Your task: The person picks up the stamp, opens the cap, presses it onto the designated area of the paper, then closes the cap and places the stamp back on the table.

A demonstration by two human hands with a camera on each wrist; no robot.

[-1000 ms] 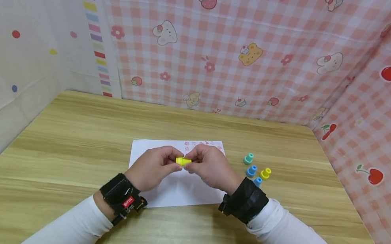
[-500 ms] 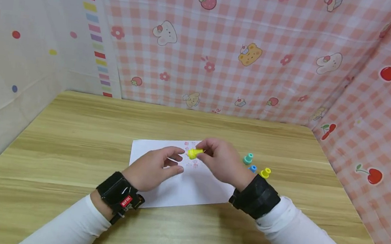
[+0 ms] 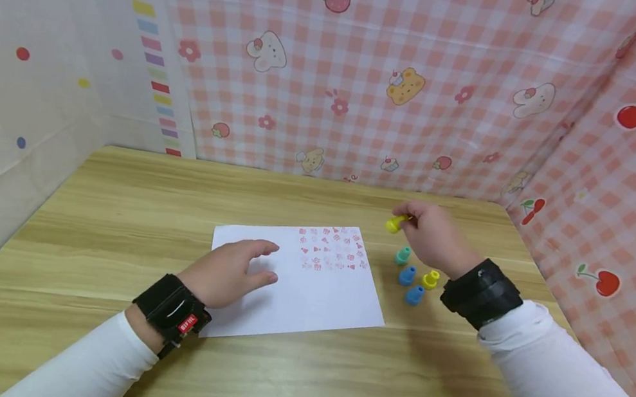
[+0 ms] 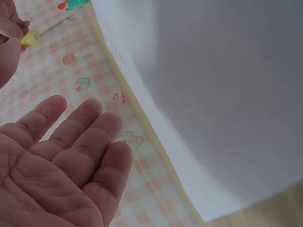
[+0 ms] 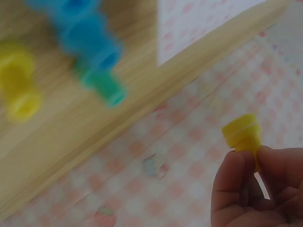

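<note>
My right hand [image 3: 436, 238] pinches a small yellow stamp [image 5: 243, 133] by its narrow handle between thumb and fingers. It is held up beyond the teal stamp [image 3: 402, 255], at the right of the paper. In the right wrist view the wide end of the held stamp points away from the fingertips, and it looks capped. Over the left part of a white sheet of paper [image 3: 306, 307] hovers my left hand [image 3: 231, 273], its fingers extended and nothing in it. Rows of small red prints [image 3: 333, 248] cover the paper's upper right area.
Two blue stamps [image 3: 407, 275] and another yellow stamp [image 3: 430, 279] stand beside the teal one, right of the paper. The wooden table [image 3: 298, 384] ends at a pink checked curtain [image 3: 326, 122] behind and at the right.
A second ago both hands held the yellow stamp over the paper. The left hand has let go and drawn back left; the right has carried the stamp right and away, past the paper's edge.
</note>
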